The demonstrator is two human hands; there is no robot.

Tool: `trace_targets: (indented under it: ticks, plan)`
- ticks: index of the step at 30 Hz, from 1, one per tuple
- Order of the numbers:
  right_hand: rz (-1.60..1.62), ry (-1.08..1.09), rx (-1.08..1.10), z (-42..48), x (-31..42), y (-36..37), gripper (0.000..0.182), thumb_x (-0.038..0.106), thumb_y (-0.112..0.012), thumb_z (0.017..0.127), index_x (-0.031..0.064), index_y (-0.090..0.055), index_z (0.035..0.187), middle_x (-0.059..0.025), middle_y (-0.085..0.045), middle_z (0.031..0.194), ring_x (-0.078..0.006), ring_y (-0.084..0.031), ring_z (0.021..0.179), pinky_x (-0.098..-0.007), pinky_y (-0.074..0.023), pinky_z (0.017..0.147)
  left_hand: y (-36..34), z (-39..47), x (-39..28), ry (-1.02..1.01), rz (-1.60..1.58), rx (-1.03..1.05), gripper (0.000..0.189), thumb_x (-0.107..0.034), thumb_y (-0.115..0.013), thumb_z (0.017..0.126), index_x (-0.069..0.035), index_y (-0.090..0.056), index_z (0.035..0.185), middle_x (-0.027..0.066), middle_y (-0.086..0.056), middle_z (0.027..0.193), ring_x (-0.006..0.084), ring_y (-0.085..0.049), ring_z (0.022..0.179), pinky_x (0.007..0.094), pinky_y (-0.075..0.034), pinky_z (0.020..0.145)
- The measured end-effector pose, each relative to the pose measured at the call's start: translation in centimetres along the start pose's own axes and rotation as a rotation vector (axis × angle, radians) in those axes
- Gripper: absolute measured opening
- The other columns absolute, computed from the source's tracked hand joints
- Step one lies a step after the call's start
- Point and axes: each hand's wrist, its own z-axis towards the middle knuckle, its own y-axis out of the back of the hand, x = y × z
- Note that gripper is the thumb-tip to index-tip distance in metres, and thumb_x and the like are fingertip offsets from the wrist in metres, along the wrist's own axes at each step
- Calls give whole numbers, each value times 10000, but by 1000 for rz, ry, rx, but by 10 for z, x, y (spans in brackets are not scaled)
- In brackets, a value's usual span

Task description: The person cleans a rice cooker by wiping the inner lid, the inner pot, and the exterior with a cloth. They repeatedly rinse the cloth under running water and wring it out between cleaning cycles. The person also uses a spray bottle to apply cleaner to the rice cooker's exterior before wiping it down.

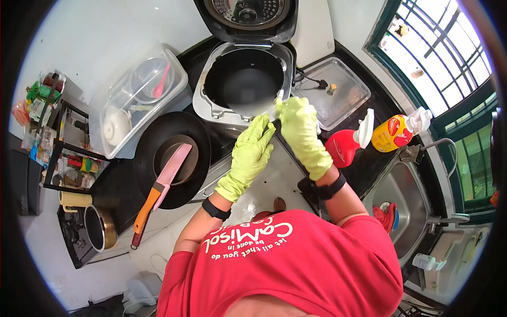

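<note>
A rice cooker [202, 95] stands before me on the black counter with its lid [245, 20] raised, showing a dark interior. Both my hands wear yellow-green rubber gloves. My left hand [251, 152] lies against the cooker's front edge, fingers extended, holding nothing that I can see. At the right front corner of the rim, my right hand [299, 126] is closed around a small white cloth or wipe [280, 96], mostly hidden by the glove. A red spray bottle [341, 147] stands just right of that hand.
Left of the cooker are a clear plastic bin [180, 85] with dishes and a black wok [144, 158] with a pink-bladed knife [174, 162] across it. To the right lie a transparent lid [350, 85], a power plug [323, 84], a yellow bottle [390, 132] and a steel sink [410, 198].
</note>
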Motion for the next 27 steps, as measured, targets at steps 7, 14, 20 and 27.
trace_targets:
  ticks: [7,14,20,27]
  plan:
    - [364,-332,176,58,-59,-21,165,207,-655,825,69,-721,764,-164,-655,772,-362,-638,763,-449,-512,647,1,-1,3,-21,-21,21,499,-39,-672,755,-29,-603,1249,163,-469,1434,327,-420,1349,399,-368,1077]
    - [338,-207,145,146,-101,-113,247,287,-647,837,54,-715,791,-168,-672,847,-350,-642,925,-457,-506,788,6,1,2,-7,-62,48,435,-17,-684,727,-21,-648,1161,176,-482,1422,336,-458,1321,392,-404,1048]
    - [320,-69,310,173,-100,-148,298,335,-597,858,66,-720,890,-201,-684,920,-383,-659,863,-448,-517,815,4,2,2,2,-56,29,404,-29,-688,736,-21,-657,1139,178,-504,1398,341,-471,1309,387,-412,1042]
    - [34,-121,411,142,-96,-102,244,289,-596,834,86,-731,833,-162,-689,852,-388,-657,838,-475,-522,734,4,3,3,16,-109,-9,373,-15,-662,761,-33,-659,1133,168,-501,1400,332,-458,1320,386,-426,1036]
